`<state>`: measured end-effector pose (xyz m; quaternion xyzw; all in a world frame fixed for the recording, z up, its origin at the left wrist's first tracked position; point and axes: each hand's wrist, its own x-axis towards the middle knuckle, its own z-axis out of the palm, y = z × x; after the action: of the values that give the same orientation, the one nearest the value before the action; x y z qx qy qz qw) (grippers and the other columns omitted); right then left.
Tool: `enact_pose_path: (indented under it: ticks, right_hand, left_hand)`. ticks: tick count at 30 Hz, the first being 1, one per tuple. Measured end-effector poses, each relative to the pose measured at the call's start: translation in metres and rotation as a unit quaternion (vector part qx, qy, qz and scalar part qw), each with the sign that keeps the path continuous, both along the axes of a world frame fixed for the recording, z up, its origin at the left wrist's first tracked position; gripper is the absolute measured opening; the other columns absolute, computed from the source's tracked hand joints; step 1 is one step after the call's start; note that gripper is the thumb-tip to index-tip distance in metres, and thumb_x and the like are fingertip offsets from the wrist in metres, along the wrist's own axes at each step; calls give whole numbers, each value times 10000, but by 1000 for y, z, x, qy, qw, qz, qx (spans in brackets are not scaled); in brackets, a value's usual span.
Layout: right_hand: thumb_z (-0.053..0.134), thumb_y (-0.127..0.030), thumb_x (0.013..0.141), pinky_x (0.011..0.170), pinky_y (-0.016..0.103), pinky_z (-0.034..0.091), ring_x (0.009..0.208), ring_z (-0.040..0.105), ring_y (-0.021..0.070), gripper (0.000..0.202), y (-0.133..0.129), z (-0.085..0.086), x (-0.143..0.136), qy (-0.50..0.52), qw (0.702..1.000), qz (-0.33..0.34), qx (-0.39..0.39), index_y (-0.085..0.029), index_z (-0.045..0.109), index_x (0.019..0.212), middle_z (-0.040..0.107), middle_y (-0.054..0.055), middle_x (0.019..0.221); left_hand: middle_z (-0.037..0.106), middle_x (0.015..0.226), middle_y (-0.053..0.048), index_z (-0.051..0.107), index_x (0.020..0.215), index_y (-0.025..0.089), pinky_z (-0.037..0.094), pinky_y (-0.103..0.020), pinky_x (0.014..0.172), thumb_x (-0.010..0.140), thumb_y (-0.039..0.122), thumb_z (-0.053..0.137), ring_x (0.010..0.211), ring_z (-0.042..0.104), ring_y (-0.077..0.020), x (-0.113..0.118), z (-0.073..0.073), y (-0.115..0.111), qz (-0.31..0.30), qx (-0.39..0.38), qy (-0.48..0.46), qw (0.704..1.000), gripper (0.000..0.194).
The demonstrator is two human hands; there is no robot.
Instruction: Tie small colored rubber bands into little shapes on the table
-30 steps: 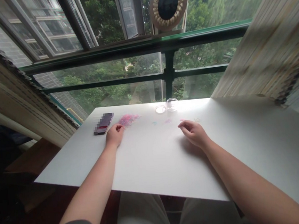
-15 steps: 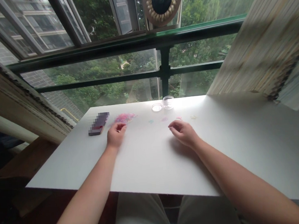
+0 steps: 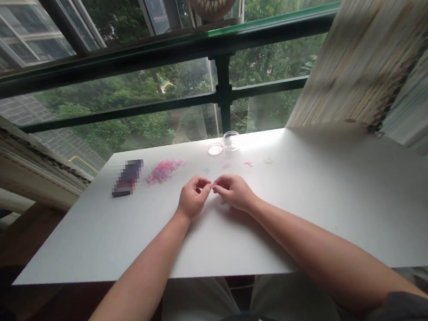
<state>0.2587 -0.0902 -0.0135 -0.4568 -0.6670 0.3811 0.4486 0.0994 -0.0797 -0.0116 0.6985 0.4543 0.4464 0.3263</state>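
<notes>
Meeting fingertip to fingertip over the middle of the white table (image 3: 316, 211), the left hand (image 3: 192, 198) and the right hand (image 3: 235, 191) are both curled, thumb and forefinger pinched together, with the other fingers tucked under. Whatever sits in the pinch is too small to make out, so it cannot be told whether either hand actually holds anything. Both wrists rest low on the tabletop, forearms running back toward the body. Just beyond the hands lie four tiny loose rubber bands in a row: a blue one (image 3: 206, 170), a pale pink one (image 3: 226, 166), a brighter pink one (image 3: 248, 163) and a yellowish one (image 3: 268, 160), each apart from the next. Farther left is a heap of pink rubber bands (image 3: 162, 169) with some blue mixed in, and left of that a dark phone (image 3: 127, 177) lies flat. At the far edge, near the window, stand a small clear jar (image 3: 231, 141) and its lid (image 3: 215, 149), just beside each other.
</notes>
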Motion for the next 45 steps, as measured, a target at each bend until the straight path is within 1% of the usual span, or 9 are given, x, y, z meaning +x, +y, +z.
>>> enact_pose_path:
  ticks: [9,17,23,30,33,36,39,42,45]
  right_hand:
    - [547,-311,777,552,221,421,574,546,107,186,1,-2,1,-4,1000,5,14,-152,638,750,664,38,702]
    - [560,-331,774,518,206,388,546,506,95,198,0,0,1,-7,1000,2,12,-155,638,729,648,23,665]
    - [550,-274,773,521,201,385,530,497,87,156,0,-2,2,-1,1000,6,8,-157,650,747,643,15,658]
    - [548,-283,769,520,207,372,537,493,93,168,1,-3,4,-17,1000,-12,16,-159,660,751,616,8,636]
    - [546,-298,767,513,210,369,534,494,96,175,1,-4,6,-15,1000,-18,13,-161,652,745,601,4,621]
    - [543,-309,765,505,214,366,524,493,98,180,0,-4,9,-12,1000,-23,7,-164,649,745,588,-1,605]
    - [546,-314,761,501,217,367,524,495,101,182,-1,-4,12,-4,1000,-27,3,-165,649,748,583,-1,600]
    - [550,-325,758,499,219,370,522,495,104,191,-3,-3,16,1,1000,-23,0,-164,653,753,584,3,603]
    - [554,-325,757,507,220,373,529,498,105,193,-3,-3,18,-3,1000,-23,2,-164,661,754,597,9,613]
  left_hand:
    - [593,716,-12,568,782,155,427,-231,620,770,321,567,661,539,-126,-2,-3,1,-21,-35,-21,999,166]
    - [594,720,-11,558,771,153,425,-246,681,791,294,536,704,549,-134,-2,-2,2,-35,-51,-56,997,144]
    - [595,717,-13,553,766,154,430,-253,706,782,285,537,715,560,-137,-2,-2,3,-34,-62,-79,994,133]
    - [604,732,-18,546,786,157,432,-251,694,788,303,529,714,563,-135,-5,-5,5,-21,-54,-79,995,147]
    - [624,756,-30,558,807,158,438,-255,679,776,325,535,714,572,-143,-17,-8,13,27,-31,-41,998,171]
    - [639,774,-40,592,815,161,436,-263,658,739,333,565,708,576,-155,-41,-8,28,136,11,31,990,190]
    - [644,759,-43,622,789,167,437,-299,683,718,316,576,690,573,-169,-73,-7,43,249,45,85,964,172]
    - [635,704,-40,632,738,176,436,-333,684,689,280,605,668,567,-191,-102,-6,52,301,58,94,947,118]
    - [625,705,-42,634,744,182,438,-365,698,679,262,624,676,560,-208,-119,-6,55,345,53,113,930,104]
